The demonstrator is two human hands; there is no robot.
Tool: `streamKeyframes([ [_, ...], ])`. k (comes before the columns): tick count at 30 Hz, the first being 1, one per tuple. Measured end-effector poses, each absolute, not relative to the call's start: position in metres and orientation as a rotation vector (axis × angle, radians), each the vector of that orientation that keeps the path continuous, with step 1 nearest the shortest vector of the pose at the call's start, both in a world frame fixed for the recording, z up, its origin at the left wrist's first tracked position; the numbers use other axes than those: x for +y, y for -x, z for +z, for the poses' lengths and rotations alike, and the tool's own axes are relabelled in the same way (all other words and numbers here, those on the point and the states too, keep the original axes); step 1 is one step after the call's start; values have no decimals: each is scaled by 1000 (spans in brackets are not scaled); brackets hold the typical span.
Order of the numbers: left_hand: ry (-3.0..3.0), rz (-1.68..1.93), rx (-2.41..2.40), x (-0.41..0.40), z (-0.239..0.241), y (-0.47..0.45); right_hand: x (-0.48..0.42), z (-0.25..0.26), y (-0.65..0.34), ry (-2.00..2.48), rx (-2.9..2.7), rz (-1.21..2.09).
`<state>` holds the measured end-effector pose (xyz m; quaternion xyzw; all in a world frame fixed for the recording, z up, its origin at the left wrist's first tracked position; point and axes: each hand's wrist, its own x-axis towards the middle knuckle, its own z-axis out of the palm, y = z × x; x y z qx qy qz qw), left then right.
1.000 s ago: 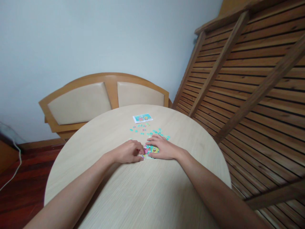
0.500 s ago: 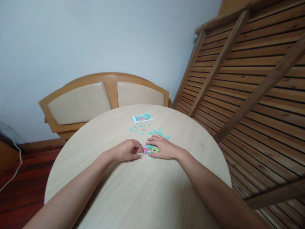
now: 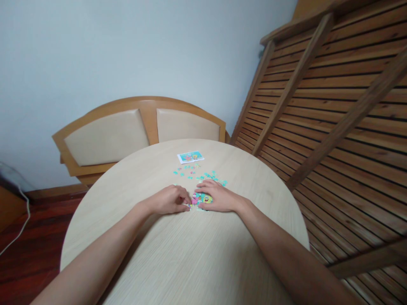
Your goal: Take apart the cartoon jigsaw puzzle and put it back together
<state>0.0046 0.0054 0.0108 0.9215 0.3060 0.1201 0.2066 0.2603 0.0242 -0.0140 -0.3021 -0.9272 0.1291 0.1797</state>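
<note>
A small, partly joined jigsaw puzzle [image 3: 201, 198] in pink, yellow and turquoise lies on the round pale wooden table [image 3: 178, 254]. My left hand [image 3: 168, 201] rests at its left edge, fingers curled and pinched at a piece too small to name. My right hand [image 3: 218, 197] lies on the puzzle's right side, with its fingers bent around the puzzle's top and right edges, holding it against the table. Several loose turquoise pieces [image 3: 208, 176] are scattered just beyond my hands.
A small picture card [image 3: 190, 157] lies farther back on the table. A wooden bench with two beige padded back panels [image 3: 140, 129] stands behind the table against a pale wall. A slatted wooden frame [image 3: 333, 106] leans at the right. A white cable [image 3: 19, 220] crosses the dark floor.
My left hand's fingertips have shifted slightly at the puzzle's left edge. My right hand stays in place.
</note>
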Motion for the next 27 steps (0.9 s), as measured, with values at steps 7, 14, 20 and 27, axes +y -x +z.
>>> streamKeyframes([
  [7, -2538, 389, 948, 10, 12, 4, 23, -12, -260, 843, -2638, 362],
  [14, -2618, 447, 1084, 24, 1, 18, 22, -10, -260, 848, -2647, 368],
  [20, -2607, 457, 1193, 24, 3, 21, 22, -9, -260, 854, -2652, 379],
  [27, -2584, 589, 1471, 38, -5, 40, 20, -5, -259, 847, -2669, 380],
])
